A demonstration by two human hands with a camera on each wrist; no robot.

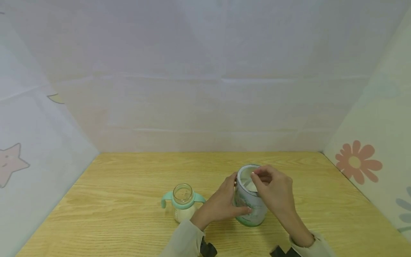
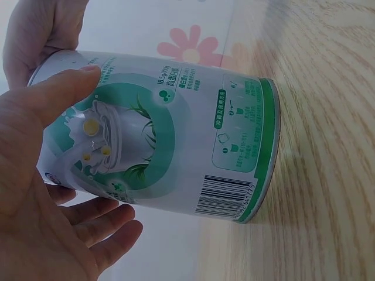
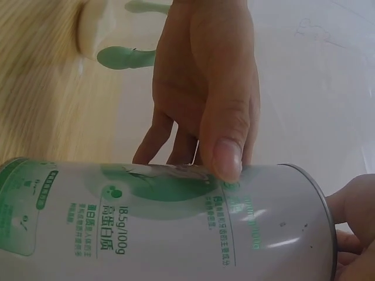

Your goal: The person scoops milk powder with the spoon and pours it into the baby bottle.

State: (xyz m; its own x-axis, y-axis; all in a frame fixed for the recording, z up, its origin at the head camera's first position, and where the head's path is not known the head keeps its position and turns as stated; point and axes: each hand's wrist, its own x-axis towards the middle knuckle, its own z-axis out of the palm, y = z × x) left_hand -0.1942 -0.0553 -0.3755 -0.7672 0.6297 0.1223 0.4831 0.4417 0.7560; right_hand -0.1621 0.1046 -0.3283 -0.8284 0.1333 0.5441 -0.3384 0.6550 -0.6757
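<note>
A white and green milk powder can (image 1: pixel 251 207) stands open on the table, leaning slightly. My left hand (image 1: pixel 221 203) grips its side, thumb across the front and fingers round the far side; the left wrist view shows this hand (image 2: pixel 53 175) close against the printed label. Over the can's mouth, my right hand (image 1: pixel 276 189) pinches a small white thing, seemingly a scoop (image 1: pixel 248 184), mostly hidden by the fingers and rim. Only the fingers of the right hand (image 3: pixel 357 228) show in the right wrist view, at the can's rim. Pale powder or a pale surface shows inside.
Left of the can stands an uncapped baby bottle (image 1: pixel 183 204) with mint-green handles and pale contents, close to my left forearm. The wooden table (image 1: pixel 122 200) is bounded by pale cloth walls (image 1: pixel 205 107) at the back and sides.
</note>
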